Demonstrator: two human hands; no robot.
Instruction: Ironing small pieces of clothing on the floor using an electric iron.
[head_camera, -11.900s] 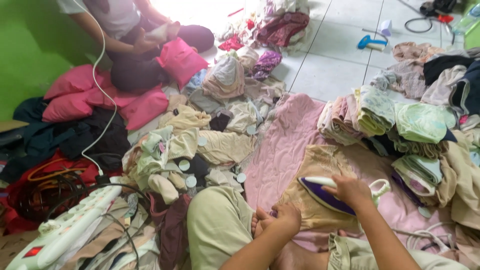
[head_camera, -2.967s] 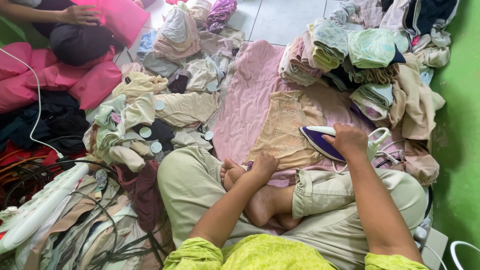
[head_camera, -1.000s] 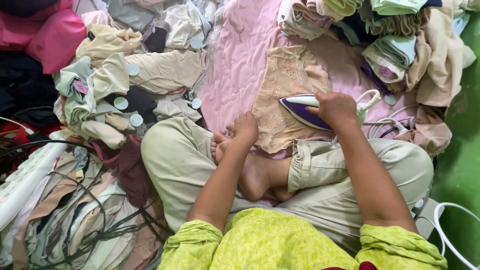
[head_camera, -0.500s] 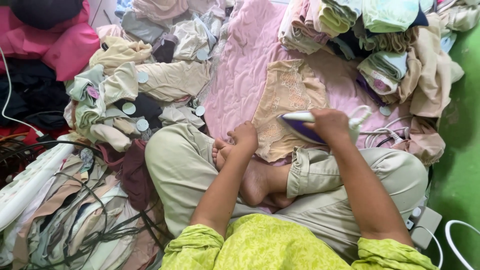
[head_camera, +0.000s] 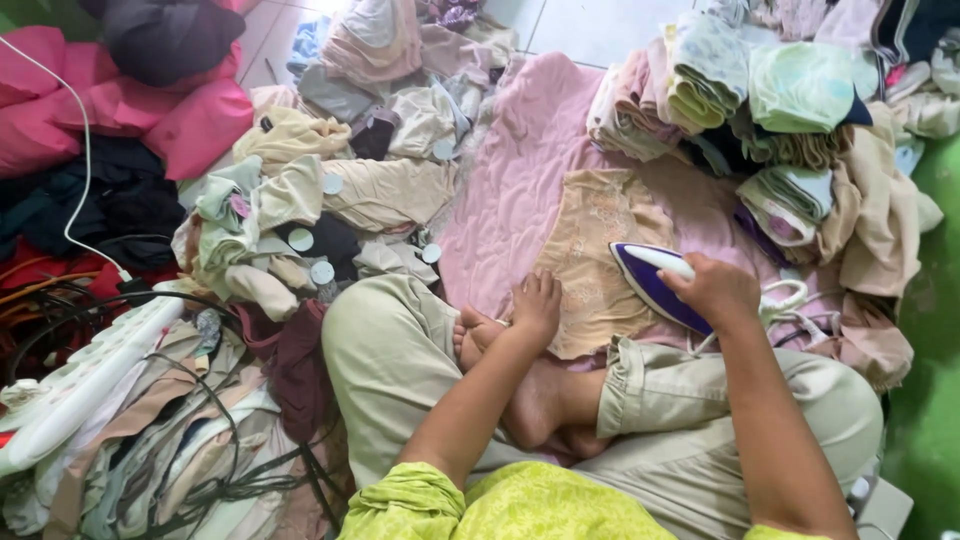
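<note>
Now iron (head_camera: 655, 285) under right hand (head_camera: 712, 290)

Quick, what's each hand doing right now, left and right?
Left hand: open, fingers pressing the beige lace garment flat.
Right hand: closed around the handle of the purple and white iron.

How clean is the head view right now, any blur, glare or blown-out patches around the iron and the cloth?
Head view: the right hand on the purple iron looks slightly soft, while the beige lace garment under the left hand is readable; lighting is even and soft with no hard shadows; the floor tiles at the top edge are pale but not blown out; the frame edges look mildly stretched.
</note>
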